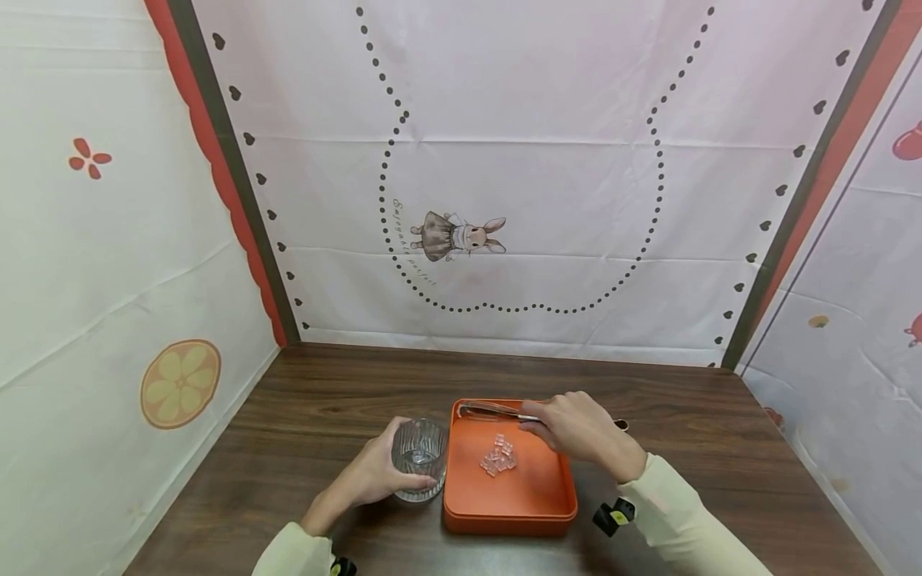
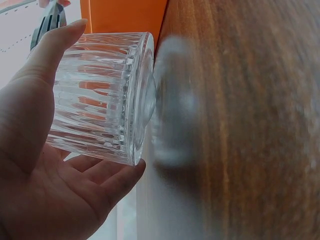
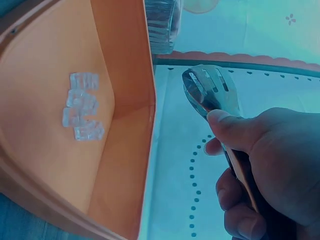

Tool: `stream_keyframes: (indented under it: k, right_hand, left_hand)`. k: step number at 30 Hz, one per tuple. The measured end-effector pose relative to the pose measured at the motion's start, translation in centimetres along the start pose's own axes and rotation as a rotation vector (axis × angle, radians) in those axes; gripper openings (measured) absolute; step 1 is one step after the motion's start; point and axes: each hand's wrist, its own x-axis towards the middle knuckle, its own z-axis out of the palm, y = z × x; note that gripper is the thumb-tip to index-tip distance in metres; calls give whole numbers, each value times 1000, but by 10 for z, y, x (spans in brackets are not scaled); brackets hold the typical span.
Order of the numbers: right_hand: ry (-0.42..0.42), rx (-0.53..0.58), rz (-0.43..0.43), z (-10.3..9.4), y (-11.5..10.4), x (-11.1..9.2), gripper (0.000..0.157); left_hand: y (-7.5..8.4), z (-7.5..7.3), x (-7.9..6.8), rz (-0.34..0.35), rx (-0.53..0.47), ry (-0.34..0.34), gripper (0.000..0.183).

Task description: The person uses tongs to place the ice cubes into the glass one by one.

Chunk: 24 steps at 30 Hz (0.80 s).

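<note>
My left hand (image 1: 378,468) holds a clear ribbed glass (image 1: 420,456) beside the tray, thumb on one side and fingers on the other. In the left wrist view the base of the glass (image 2: 107,95) is close to the wood; I cannot tell whether it touches. My right hand (image 1: 579,424) grips metal tongs (image 1: 497,412) with slotted heads (image 3: 220,87) over the far part of an orange tray (image 1: 536,488). The tongs' heads lie near each other with nothing seen between them. Several clear ice-like cubes (image 1: 499,458) lie clustered on the tray's floor.
The brown wooden table (image 1: 346,376) runs beneath everything. White printed cloth (image 1: 540,224) stands as a wall behind it, with more cloth at the left and right. A dark-rimmed loop (image 1: 621,425) shows just behind the right wrist.
</note>
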Motion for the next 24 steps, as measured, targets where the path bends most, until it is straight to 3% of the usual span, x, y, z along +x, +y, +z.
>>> stream_keyframes:
  k: [17,24]
  right_hand:
    - [87,-12,-39,-11,-11,12,24]
    - [40,29,-48,-14,-18,18,18]
  left_hand:
    - [1,0,0,-7,11,3,96]
    - [1,0,0,-7,24,0,97]
